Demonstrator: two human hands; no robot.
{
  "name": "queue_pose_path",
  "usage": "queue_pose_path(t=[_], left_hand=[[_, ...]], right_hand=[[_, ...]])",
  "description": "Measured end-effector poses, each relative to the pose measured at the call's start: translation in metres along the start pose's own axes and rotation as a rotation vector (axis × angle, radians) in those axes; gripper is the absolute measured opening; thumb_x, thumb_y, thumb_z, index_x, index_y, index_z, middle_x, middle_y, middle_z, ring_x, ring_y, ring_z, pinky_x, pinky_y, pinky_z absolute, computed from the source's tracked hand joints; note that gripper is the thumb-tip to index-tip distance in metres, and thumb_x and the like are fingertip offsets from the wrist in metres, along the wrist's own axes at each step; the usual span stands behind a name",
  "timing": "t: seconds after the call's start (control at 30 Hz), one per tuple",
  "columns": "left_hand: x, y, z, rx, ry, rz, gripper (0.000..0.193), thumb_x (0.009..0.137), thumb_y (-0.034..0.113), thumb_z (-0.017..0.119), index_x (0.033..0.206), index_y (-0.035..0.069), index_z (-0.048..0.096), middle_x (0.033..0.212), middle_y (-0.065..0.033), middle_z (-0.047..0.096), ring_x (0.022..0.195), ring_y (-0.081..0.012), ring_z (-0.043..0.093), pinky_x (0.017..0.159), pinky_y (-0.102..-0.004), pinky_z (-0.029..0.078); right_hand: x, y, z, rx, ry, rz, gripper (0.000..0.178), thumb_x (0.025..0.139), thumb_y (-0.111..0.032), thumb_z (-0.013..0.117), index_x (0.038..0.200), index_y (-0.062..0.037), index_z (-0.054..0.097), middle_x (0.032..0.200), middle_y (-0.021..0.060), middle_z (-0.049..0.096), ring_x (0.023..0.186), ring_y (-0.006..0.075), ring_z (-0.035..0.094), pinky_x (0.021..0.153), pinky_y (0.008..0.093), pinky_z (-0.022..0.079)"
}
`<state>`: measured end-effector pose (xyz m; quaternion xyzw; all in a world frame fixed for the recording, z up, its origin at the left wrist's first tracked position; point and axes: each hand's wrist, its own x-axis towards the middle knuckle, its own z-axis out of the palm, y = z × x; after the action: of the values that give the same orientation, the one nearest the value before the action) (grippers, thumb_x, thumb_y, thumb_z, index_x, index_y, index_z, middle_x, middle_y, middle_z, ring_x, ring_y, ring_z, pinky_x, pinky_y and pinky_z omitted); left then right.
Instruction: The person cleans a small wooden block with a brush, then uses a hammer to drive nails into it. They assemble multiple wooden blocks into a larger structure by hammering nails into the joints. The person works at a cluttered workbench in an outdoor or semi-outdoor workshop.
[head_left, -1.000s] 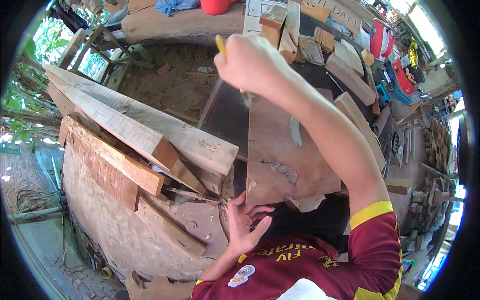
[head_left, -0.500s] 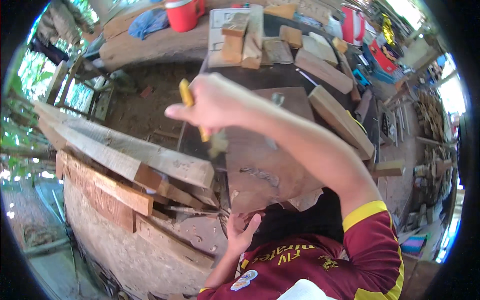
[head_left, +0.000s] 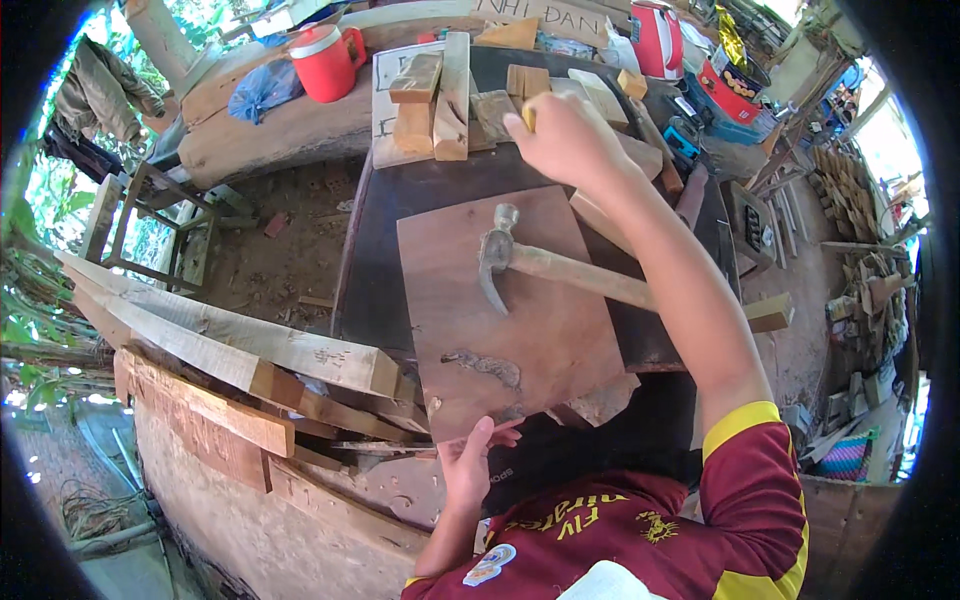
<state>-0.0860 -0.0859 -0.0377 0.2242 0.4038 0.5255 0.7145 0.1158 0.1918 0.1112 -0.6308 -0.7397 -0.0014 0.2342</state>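
Observation:
A flat brown wooden board (head_left: 545, 350) lies on the dark table in front of me. My left hand (head_left: 472, 462) grips its near left corner, thumb and fingers at the edge. Across the board rests a claw hammer (head_left: 502, 250), its wooden handle running right until my forearm covers the end. My right hand (head_left: 575, 140) is raised over the table's far side, closed round a slim yellow stick-like tool (head_left: 530, 118). Only a short piece of that tool shows, so its kind is unclear. A dark rough patch (head_left: 485, 368) marks the board's near part.
Wood blocks (head_left: 415, 80) sit on a pale panel at the table's far side. A red jug (head_left: 325, 65) stands on a thick log bench. Long timber beams (head_left: 330, 355) lie to the left. A red container (head_left: 735, 92) stands at the far right.
My right hand has swung right and away with the yellow tool, uncovering the hammer on the board. The view has shifted. My left hand stays by the board's near corner.

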Motion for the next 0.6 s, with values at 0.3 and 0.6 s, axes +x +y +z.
queue_pose_path(t=[0.3,0.6], left_hand=[[-0.006,0.006,-0.021,-0.057,0.038,0.098,0.021,0.095,0.007,0.058,0.081,-0.005,0.066,0.078,-0.0199,0.068,0.078,-0.0338,0.070,0.069,-0.0389,0.056],[-0.018,0.012,-0.037,0.157,0.041,0.064,0.028,0.098,0.013,0.058,0.079,-0.006,0.067,0.087,-0.0199,0.071,0.088,-0.0296,0.070,0.073,-0.0353,0.054]], right_hand=[[-0.014,-0.100,0.077,0.117,-0.324,-0.397,0.015,0.082,-0.010,0.057,0.085,0.0013,0.066,0.076,0.0234,0.068,0.073,0.0421,0.068,0.069,0.0479,0.055],[0.000,-0.091,0.031,0.191,-0.059,-0.267,0.027,0.086,-0.024,0.055,0.075,-0.0032,0.067,0.069,0.0221,0.065,0.065,0.0412,0.066,0.065,0.0479,0.054]])
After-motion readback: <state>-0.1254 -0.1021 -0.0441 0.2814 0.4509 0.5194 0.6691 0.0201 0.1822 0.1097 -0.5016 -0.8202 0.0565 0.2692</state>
